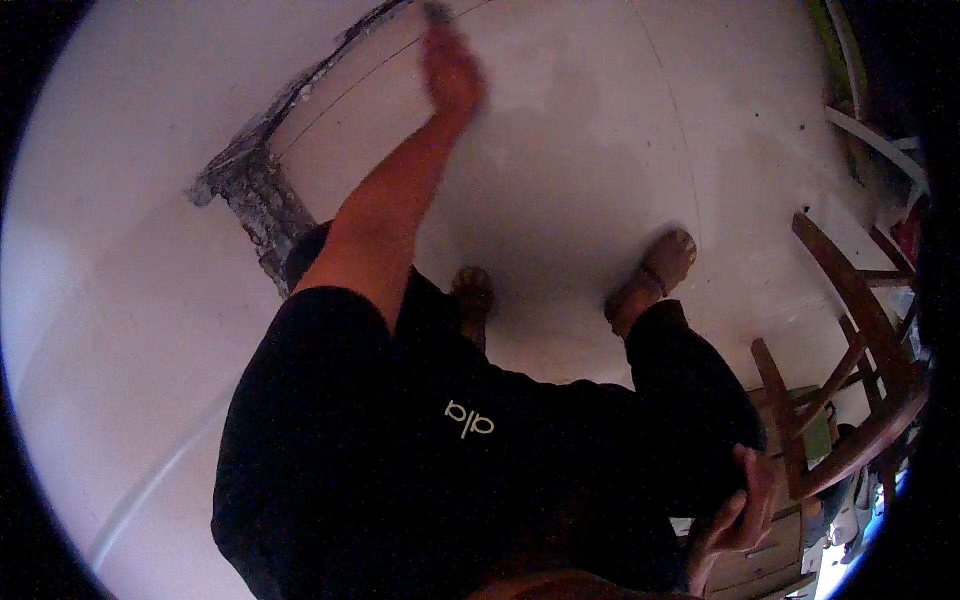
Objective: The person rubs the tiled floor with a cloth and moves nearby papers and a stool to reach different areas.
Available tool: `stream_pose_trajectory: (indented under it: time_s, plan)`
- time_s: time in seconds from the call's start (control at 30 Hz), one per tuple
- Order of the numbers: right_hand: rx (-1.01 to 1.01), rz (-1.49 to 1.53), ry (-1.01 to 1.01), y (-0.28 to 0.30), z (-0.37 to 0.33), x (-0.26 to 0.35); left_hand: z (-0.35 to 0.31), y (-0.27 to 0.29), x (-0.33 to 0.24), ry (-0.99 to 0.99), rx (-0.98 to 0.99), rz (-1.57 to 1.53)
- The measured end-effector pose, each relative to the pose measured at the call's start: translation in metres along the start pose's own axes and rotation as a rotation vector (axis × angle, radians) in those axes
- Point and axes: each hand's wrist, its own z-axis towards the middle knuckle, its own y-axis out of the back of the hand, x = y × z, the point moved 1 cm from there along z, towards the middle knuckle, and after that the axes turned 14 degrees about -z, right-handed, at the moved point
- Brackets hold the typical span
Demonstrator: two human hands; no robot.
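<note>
My left hand (455,78) is stretched far forward over the pale floor (570,150), blurred by motion. Its fingers look closed around a small dark grey object (437,14), cut by the upper edge and too smeared to name. Close to its left runs a rough grey broken strip (275,205) along the foot of the pale wall (130,200). Down at the lower right, beside my right knee, my right hand (742,510) holds nothing visible. Its fingers are bent a little and apart.
My bare feet (668,260) stand on the floor ahead. A brown wooden chair (860,400), lying tipped, is at the right, with wooden drawers (770,550) behind it. Thin lines (680,130) cross the floor. A pale cable or pipe (150,490) shows at lower left.
</note>
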Motion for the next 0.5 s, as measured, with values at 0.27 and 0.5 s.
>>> stream_pose_trajectory:
  time_s: [0.27,0.5]
  plan:
    - [0.019,0.08,0.153,-0.002,0.019,0.006,-0.057,-0.037,-0.077,-0.298,0.206,-0.09]
    - [0.014,0.026,0.099,0.0,0.003,-0.001,-0.061,0.069,0.075,0.323,-0.043,0.302]
